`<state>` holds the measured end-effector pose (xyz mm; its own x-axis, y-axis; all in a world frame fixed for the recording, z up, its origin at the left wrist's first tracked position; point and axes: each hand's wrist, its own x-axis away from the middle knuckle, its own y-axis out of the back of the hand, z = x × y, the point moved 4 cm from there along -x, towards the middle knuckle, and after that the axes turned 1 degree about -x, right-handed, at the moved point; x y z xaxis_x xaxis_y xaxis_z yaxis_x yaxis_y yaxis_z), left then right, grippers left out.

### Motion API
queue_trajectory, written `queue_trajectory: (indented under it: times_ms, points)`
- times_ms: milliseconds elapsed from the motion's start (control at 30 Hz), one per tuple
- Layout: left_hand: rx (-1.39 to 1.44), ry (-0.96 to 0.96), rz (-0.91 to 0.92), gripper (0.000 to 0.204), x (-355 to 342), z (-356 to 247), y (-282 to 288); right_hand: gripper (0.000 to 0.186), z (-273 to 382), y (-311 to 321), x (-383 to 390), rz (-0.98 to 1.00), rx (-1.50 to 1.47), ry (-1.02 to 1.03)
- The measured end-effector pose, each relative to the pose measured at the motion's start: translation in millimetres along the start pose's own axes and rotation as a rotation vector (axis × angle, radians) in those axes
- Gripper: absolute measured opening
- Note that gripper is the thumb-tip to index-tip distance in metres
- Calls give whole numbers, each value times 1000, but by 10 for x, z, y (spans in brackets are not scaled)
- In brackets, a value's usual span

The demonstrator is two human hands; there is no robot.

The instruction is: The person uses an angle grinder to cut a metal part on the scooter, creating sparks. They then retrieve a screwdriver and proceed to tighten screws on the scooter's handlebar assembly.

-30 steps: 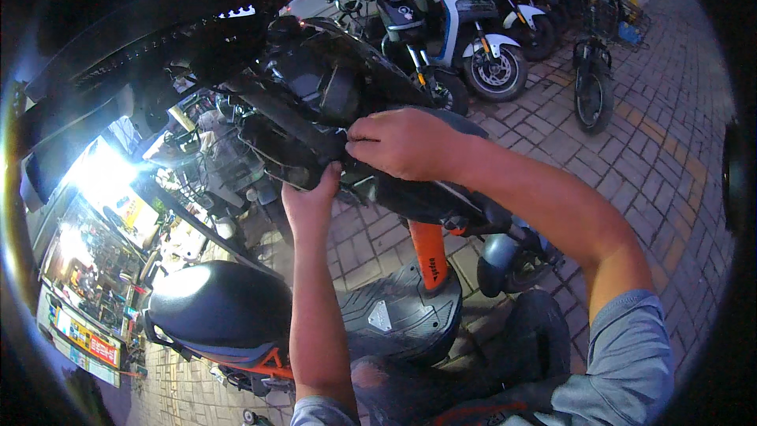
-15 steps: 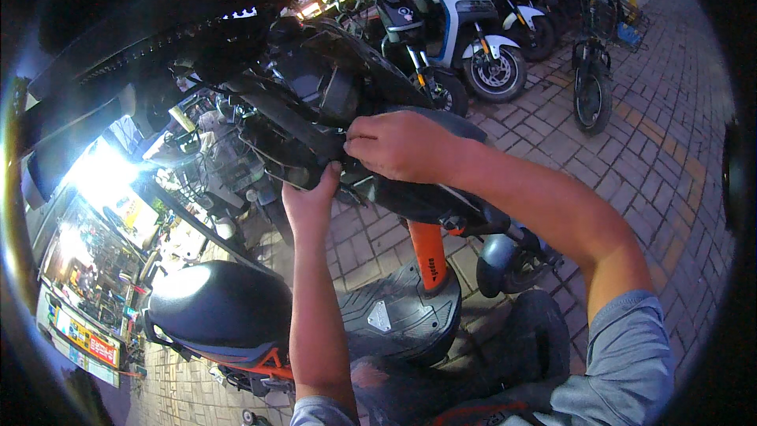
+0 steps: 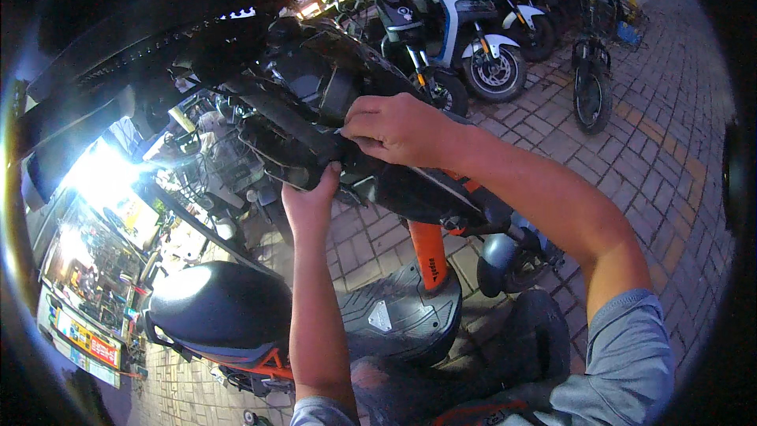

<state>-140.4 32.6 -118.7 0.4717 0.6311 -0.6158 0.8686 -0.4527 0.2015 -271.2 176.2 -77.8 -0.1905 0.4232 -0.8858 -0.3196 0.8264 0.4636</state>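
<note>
An electric scooter with a black seat (image 3: 217,300), a grey footboard (image 3: 394,315) and an orange upright (image 3: 426,256) stands before me. Its dark front assembly (image 3: 292,138) fills the upper middle. My left hand (image 3: 311,201) is closed on a black part of that assembly from below, thumb on top and the other fingers hidden behind it. Just above and to the right, my right hand (image 3: 402,130) has its fingers pinched together against the same black part. Something small and pale may show at the fingertips, too small to name.
White-and-black scooters (image 3: 465,12) are parked at the back, with a bicycle-like vehicle (image 3: 590,71) to their right. A blue-grey rounded thing (image 3: 497,264) sits beyond the footboard. Paving bricks (image 3: 646,134) cover the ground. Bright lamps (image 3: 102,177) glare at the left.
My right hand has shifted slightly up, and its fingers have tilted at the black part. The left hand keeps its place and hold.
</note>
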Motion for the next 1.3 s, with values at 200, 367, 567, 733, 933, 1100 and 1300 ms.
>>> queue_trajectory:
  times_ms: [200, 367, 567, 733, 933, 1100, 1300]
  points:
    - [4, 15, -1, 39, 4, 2, 18, 20, 19, -39, 22, 3, 16, 38]
    - [-23, 20, -22, 39, 4, 34, 32, 20, 29, -57, 55, 8, 37, 97]
    - [-32, 15, -4, 38, 3, -1, 20, 17, -33, -25, -153, -74, -78, -53]
    - [-23, 38, -16, 39, 21, 18, 25, 16, -122, -72, -377, -104, -80, -200]
    - [-52, 29, -28, 37, 38, -29, 15, 16, -192, -162, -660, 84, 79, -424]
    - [-13, -16, 9, 38, 13, -9, 24, 15, 45, -121, -662, 66, 264, -326]
    - [-12, 16, 9, 44, 21, -12, 17, 14, 64, -116, -500, 22, 206, -288]
